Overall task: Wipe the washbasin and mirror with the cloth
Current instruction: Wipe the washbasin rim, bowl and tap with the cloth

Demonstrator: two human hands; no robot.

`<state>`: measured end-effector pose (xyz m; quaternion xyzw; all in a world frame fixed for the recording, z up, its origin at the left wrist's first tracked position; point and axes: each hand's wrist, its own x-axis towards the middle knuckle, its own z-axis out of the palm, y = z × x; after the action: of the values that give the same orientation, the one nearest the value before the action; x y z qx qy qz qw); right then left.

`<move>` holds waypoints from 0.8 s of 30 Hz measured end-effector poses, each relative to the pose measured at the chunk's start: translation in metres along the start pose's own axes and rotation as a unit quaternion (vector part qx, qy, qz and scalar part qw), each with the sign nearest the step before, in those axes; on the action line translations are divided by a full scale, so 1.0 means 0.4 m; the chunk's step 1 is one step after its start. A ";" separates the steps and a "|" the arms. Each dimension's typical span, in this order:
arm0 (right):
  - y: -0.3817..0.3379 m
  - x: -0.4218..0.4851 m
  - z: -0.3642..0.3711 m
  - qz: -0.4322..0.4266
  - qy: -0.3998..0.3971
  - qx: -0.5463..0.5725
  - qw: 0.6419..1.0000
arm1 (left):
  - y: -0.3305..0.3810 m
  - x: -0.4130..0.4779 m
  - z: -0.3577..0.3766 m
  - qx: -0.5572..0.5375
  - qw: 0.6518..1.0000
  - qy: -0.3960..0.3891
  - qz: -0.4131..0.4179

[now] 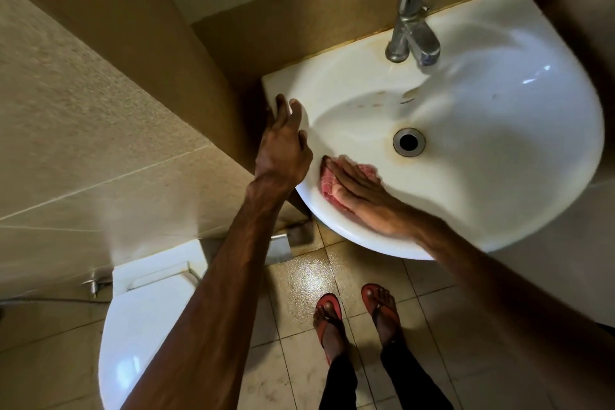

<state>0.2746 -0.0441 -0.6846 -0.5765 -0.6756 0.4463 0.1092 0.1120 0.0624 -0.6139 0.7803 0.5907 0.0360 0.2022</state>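
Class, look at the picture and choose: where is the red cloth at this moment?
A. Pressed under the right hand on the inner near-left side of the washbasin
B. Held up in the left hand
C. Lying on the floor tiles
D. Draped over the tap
A: the red cloth lies flat under the right hand inside the washbasin, while the left hand rests on the rim without it.

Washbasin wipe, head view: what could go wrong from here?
1. The floor below the washbasin looks wet and glossy, and the person wears flip-flops; leaning in could mean a slip.
2. The right hand presses the red cloth flat under an open palm rather than gripping it, so it may slide out or bunch.
3. The left hand bears on the basin's left rim; hard leaning could strain the mount, which is hidden.
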 end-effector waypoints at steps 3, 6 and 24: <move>0.101 0.052 -0.067 0.085 0.031 -0.153 0.984 | 0.008 -0.002 0.002 0.001 1.000 0.003 -0.009; 0.131 0.057 -0.082 0.126 0.076 -0.272 0.951 | 0.010 0.001 0.005 0.006 1.000 0.002 -0.006; 0.145 0.045 -0.079 0.099 0.096 -0.156 0.978 | 0.013 0.007 0.024 0.007 1.000 0.011 0.001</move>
<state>0.3293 -0.0168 -0.7151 -0.6903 -0.6631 0.2871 0.0377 0.1203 0.0613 -0.6215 0.7819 0.5923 0.0401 0.1902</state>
